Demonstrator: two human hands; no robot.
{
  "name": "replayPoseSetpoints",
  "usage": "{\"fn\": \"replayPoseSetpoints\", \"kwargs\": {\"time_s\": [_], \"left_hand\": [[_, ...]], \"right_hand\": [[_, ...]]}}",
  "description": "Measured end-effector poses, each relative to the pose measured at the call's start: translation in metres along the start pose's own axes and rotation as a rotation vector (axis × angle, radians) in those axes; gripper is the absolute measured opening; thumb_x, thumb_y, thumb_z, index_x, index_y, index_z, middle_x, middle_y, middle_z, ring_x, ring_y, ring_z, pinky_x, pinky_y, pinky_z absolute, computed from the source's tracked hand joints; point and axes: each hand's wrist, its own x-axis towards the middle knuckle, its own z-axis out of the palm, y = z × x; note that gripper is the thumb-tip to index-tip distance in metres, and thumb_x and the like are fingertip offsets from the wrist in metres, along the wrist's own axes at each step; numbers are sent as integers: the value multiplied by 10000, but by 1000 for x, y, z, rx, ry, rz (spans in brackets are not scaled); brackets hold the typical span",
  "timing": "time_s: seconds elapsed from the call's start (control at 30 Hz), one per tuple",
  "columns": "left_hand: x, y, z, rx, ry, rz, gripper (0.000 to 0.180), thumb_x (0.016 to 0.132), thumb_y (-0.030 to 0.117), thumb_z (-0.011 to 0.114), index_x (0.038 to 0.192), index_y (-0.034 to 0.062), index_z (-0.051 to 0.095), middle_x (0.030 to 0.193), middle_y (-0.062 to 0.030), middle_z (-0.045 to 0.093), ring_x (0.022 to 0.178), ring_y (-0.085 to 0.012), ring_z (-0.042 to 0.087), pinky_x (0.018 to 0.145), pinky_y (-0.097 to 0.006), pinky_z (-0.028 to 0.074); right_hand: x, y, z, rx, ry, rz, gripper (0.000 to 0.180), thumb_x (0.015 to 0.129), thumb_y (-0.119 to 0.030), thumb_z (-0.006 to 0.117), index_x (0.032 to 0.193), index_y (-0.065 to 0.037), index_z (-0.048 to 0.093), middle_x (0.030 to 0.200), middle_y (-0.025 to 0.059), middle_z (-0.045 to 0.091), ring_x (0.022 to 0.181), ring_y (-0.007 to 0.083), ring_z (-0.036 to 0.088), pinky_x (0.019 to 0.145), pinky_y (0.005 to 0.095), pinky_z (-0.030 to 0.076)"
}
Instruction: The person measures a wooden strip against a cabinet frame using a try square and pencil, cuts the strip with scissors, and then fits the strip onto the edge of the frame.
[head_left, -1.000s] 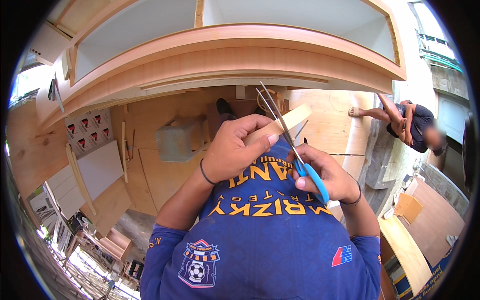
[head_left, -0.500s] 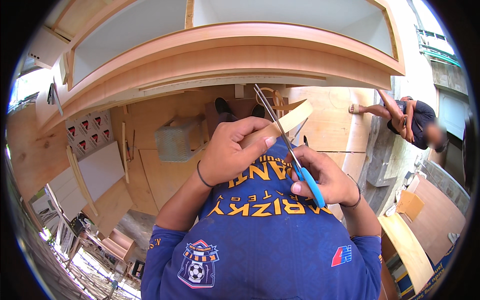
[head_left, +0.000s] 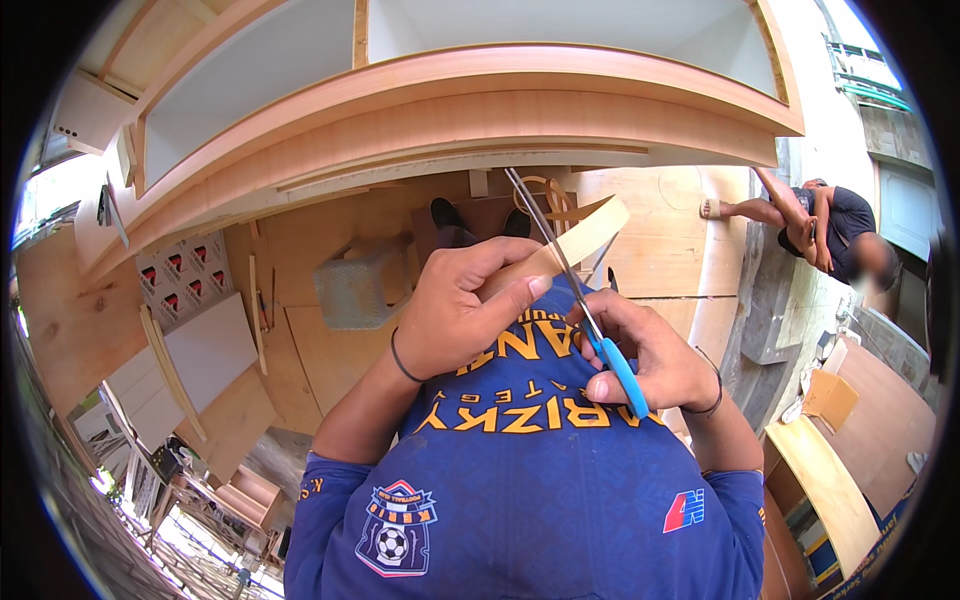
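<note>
My left hand (head_left: 462, 308) grips a pale strip of wood-coloured edge banding (head_left: 578, 242) between thumb and fingers, holding it out in front of my chest. My right hand (head_left: 650, 356) is closed on blue-handled scissors (head_left: 566, 268), whose metal blades point up and left across the strip. The blades are open around the strip near my left thumb. Both hands hover just below the curved wooden cabinet front (head_left: 470, 125).
A large cabinet with white interior panels (head_left: 560, 20) fills the upper view. Plywood sheets (head_left: 300, 340) cover the floor, with a grey block (head_left: 362, 286) and wood strips (head_left: 170, 370) to the left. Another person (head_left: 830, 232) sits at the right near stacked boards (head_left: 820, 480).
My hands, the strip and the scissors stay nearly in place; the scissors have shifted slightly up and left along the strip. The view has tilted a little.
</note>
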Motion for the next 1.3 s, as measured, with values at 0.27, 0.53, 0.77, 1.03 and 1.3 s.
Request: {"fn": "replayPoseSetpoints", "kwargs": {"time_s": [0.27, 0.53, 0.77, 1.03, 1.3], "left_hand": [[-1, 1, -1, 14, -2, -5, 246, 846, 172, 636, 998, -23, 639, 707, -109, 635, 615, -102, 575, 571, -249, 445], [-3, 1, -1, 10, 6, 4, 237, 845, 164, 631, 996, -18, 637, 703, -116, 634, 614, -103, 582, 572, -250, 453], [-6, 6, -3, -3, -32, -85, 233, 862, 177, 655, 1009, -4, 649, 816, -39, 651, 746, -69, 564, 674, -220, 450], [-6, 2, 1, 13, 17, 11, 245, 845, 175, 634, 995, -19, 637, 718, -137, 645, 622, -131, 613, 581, -258, 463], [-7, 8, -1, 15, -16, -77, 225, 859, 176, 654, 997, 0, 650, 800, -43, 648, 734, -68, 557, 667, -219, 444]], "right_hand": [[0, -2, 4, -26, 21, 3, 585, 765, -298, 778, 1179, -19, 472, 831, 58, 578, 770, 120, 542, 683, 257, 445], [1, 7, 6, -40, 36, -10, 554, 788, -347, 746, 1164, -33, 488, 708, 6, 507, 667, 90, 480, 585, 245, 382], [0, 7, 6, -56, 39, -24, 561, 782, -352, 751, 1165, -36, 489, 688, -9, 485, 645, 80, 455, 566, 238, 359], [-1, 6, 6, -77, 30, -25, 558, 784, -356, 750, 1159, -34, 492, 685, -13, 475, 645, 79, 452, 568, 237, 356], [-1, 5, 8, -91, 57, -37, 506, 807, -336, 726, 1140, -22, 510, 685, 13, 517, 653, 94, 484, 584, 251, 386]]}}
